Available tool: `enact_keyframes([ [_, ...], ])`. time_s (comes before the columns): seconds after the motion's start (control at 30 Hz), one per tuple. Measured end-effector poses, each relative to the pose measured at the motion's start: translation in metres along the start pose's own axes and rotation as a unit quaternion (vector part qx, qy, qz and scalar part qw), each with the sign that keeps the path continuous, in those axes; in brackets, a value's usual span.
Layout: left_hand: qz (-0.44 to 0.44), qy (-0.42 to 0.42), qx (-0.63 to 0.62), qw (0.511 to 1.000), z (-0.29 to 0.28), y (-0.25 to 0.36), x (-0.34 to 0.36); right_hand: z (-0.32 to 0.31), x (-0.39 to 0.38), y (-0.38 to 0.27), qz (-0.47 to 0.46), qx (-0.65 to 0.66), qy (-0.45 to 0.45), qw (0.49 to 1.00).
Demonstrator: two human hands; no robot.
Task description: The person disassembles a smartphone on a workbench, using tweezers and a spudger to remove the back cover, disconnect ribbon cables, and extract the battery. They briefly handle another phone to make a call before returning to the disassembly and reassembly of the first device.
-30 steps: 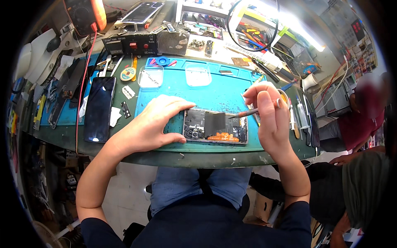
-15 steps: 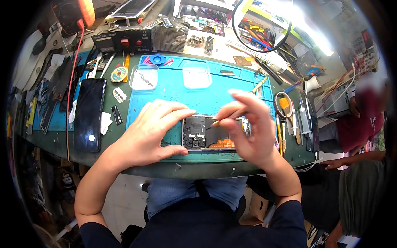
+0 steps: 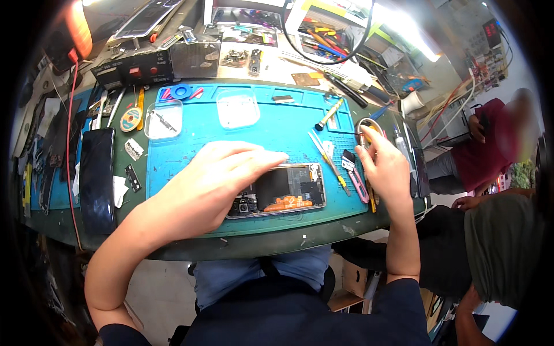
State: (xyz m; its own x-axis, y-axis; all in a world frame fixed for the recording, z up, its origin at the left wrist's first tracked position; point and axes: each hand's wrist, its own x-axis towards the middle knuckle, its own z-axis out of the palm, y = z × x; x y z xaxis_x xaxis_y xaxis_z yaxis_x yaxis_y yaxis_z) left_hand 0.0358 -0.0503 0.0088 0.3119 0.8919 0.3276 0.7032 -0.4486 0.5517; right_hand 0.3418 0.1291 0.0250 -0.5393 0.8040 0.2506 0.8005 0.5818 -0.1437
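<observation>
An opened smartphone (image 3: 300, 185) lies on the blue mat, with its dark inside, camera block and orange flex cable showing. My left hand (image 3: 216, 179) is across its left end, fingertips at the top edge. The thumb is hidden, and the hand's grip seems to span the phone's width. My right hand (image 3: 384, 164) is raised at the mat's right side, next to a tape roll (image 3: 369, 122). Thumb and forefinger pinch a slim pen-like tool (image 3: 362, 137), whose kind I cannot make out. Below that hand lie pink-handled pliers (image 3: 359, 185) and a yellow tool (image 3: 333, 164).
Two clear plastic boxes (image 3: 238, 124) stand at the mat's back, one holding small parts. Left of the mat lie a dark phone (image 3: 97, 179), a razor blade (image 3: 134, 149) and a solder spool (image 3: 131, 119). A screwdriver (image 3: 329, 114) rests at back right. Other people are at the right.
My right hand has moved away from the phone to the right, still with the slim tool. My left hand now covers more of the phone's left end. The view has shifted rightward.
</observation>
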Motion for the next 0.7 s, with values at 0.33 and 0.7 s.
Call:
enact_keyframes([
  [0.33,0.008,-0.058,-0.097,0.994,-0.006,-0.020,0.024,0.025,-0.006,-0.047,-0.189,0.057,0.059,0.979],
  [0.7,-0.005,-0.032,-0.159,0.987,-0.011,-0.027,0.016,0.027,-0.010,-0.090,-0.330,0.208,-0.013,0.920],
])
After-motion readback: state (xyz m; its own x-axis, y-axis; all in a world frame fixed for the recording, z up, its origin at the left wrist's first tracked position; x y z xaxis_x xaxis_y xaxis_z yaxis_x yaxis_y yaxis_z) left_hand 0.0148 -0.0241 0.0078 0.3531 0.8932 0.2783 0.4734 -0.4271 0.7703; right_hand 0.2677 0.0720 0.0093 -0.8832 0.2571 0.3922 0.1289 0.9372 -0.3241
